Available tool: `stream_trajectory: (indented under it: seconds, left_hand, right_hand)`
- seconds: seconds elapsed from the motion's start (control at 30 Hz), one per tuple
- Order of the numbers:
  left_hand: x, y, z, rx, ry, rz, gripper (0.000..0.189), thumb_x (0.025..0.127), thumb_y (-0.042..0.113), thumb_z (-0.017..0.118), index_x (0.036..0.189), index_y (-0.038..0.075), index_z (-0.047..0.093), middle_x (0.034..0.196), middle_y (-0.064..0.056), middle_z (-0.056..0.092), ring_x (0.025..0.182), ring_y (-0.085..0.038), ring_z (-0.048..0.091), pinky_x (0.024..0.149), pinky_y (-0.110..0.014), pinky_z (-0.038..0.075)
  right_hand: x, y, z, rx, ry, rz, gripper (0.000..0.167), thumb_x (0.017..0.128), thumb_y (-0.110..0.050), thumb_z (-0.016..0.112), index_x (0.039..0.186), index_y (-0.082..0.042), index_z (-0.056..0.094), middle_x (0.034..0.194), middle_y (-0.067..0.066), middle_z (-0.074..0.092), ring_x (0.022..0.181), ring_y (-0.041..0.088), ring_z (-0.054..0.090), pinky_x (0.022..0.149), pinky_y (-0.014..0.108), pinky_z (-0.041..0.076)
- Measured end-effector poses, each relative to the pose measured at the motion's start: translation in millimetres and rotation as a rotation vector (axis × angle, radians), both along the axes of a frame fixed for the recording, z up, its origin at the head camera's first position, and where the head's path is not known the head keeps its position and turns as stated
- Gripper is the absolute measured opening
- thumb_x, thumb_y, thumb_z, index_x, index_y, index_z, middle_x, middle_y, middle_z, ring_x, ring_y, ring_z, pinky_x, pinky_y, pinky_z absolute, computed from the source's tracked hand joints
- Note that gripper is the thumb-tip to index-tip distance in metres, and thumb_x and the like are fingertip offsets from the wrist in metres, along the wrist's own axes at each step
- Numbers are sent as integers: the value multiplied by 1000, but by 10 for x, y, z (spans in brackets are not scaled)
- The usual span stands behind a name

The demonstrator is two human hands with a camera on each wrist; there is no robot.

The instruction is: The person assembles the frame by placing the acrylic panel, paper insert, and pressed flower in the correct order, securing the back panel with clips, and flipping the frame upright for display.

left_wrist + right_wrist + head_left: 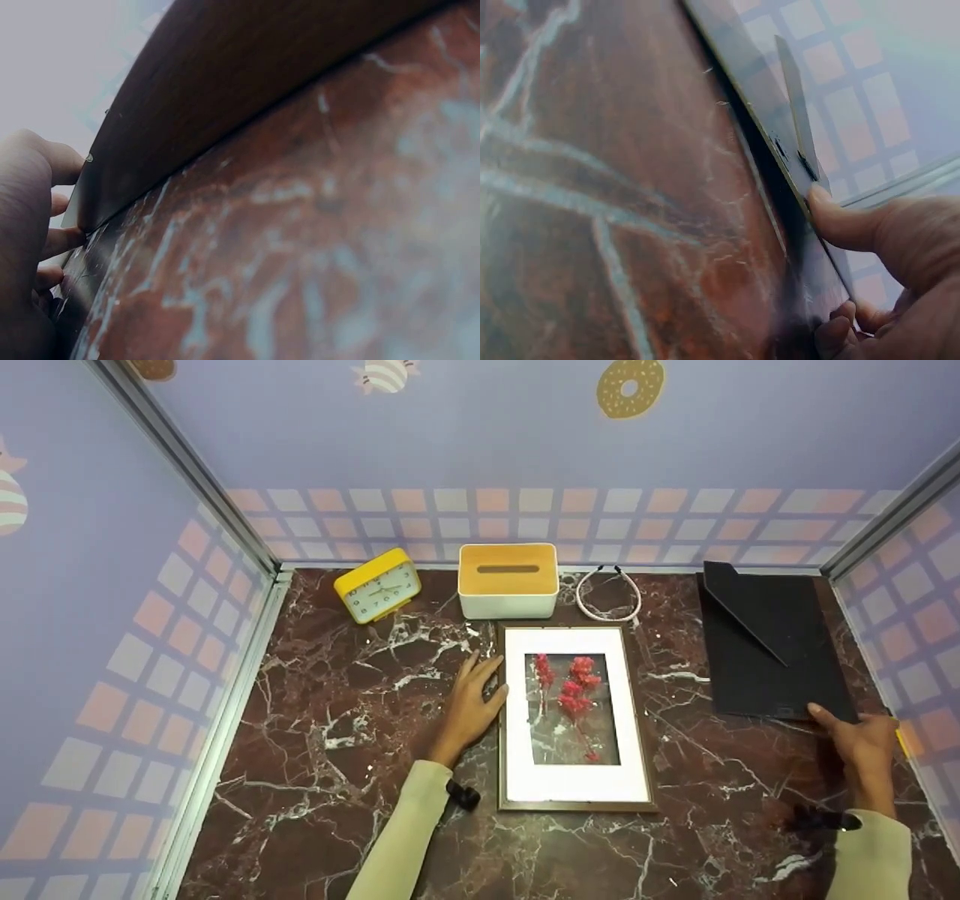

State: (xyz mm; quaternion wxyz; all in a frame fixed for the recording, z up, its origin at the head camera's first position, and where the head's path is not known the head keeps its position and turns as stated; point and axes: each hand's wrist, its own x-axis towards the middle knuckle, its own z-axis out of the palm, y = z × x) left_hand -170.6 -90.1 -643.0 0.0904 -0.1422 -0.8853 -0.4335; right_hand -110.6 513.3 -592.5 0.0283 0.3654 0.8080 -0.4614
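A picture frame (577, 787) with a thin brown rim lies flat on the marble table, its white mat around a see-through window with red flowers (576, 701). My left hand (471, 705) rests at its left side, thumb and fingertips touching the rim; in the left wrist view the fingers (64, 240) meet the dark side of the frame. At the right, my right hand (862, 742) pinches the near right corner of a black backing board (787, 622), which has a fold-out stand leg (739, 611). The right wrist view shows the thumb (840, 221) on top and the board's edge raised above the marble.
Along the back wall stand a yellow alarm clock (381, 586), a white tissue box (508, 581) with a wooden lid, and a pale headband (609, 596). Patterned walls (540, 450) bound the table (337, 780) at the back and both sides.
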Motion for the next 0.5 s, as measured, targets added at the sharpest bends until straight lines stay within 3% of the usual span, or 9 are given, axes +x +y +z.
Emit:
stream_trajectory:
  seconds: [0.1, 0.17, 0.2, 0.23, 0.27, 0.37, 0.4, 0.5]
  left_hand:
    - [-1, -4, -5, 8, -10, -4, 54, 105, 21, 73, 155, 4, 63, 156, -17, 63, 161, -43, 36, 131, -63, 30]
    - [0, -6, -8, 8, -17, -4, 54, 105, 22, 73, 155, 5, 63, 157, -16, 62, 162, -42, 35, 131, -62, 30]
    - [0, -7, -9, 8, -20, -2, 54, 105, 22, 73, 155, 6, 63, 157, -16, 62, 162, -42, 35, 131, -61, 30]
    - [1, -7, -9, 6, -19, -1, 54, 105, 22, 73, 155, 6, 63, 157, -16, 62, 162, -42, 35, 131, -62, 30]
    - [1, -7, -12, 4, -19, 1, 54, 105, 22, 74, 155, 6, 63, 157, -15, 62, 162, -42, 35, 131, -62, 31]
    - [3, -6, -12, 4, -19, 5, 53, 105, 21, 74, 155, 6, 63, 157, -15, 63, 162, -41, 35, 131, -61, 31]
    - [3, -4, -12, 4, -16, 6, 53, 105, 21, 73, 155, 6, 64, 157, -15, 63, 162, -42, 36, 130, -61, 32]
    - [-3, 6, -5, 1, -12, 2, 54, 105, 22, 73, 155, 6, 63, 157, -16, 63, 162, -42, 36, 131, -61, 32]
  right_hand:
    - [18, 37, 35, -171, 67, -162, 61, 103, -35, 76, 142, 1, 47, 128, 26, 67, 130, 36, 66, 107, 37, 58]
    - [36, 32, 36, -301, 176, -285, 38, 103, -21, 77, 125, -7, 50, 92, 4, 70, 87, 18, 77, 76, 25, 62]
    - [43, 21, 30, -372, 238, -338, 33, 102, -13, 76, 121, -9, 50, 87, -1, 67, 70, 14, 75, 65, 22, 61]
    - [49, 5, 18, -435, 296, -391, 31, 101, -6, 76, 119, -9, 50, 87, -2, 67, 57, 9, 69, 55, 22, 59]
    - [57, -16, 10, -482, 347, -428, 31, 101, -1, 74, 121, -7, 51, 97, 0, 66, 54, 10, 69, 54, 22, 60]
    - [87, -77, -19, -557, 429, -499, 45, 101, 3, 73, 140, -4, 52, 134, 4, 54, 58, 10, 72, 59, 21, 63]
    - [99, -92, -32, -571, 445, -507, 52, 101, 2, 72, 147, -3, 50, 139, 4, 48, 62, 10, 74, 63, 22, 64]
    - [143, -117, -77, -629, 501, -531, 51, 103, 4, 70, 151, -2, 52, 136, 2, 57, 72, 9, 78, 71, 23, 66]
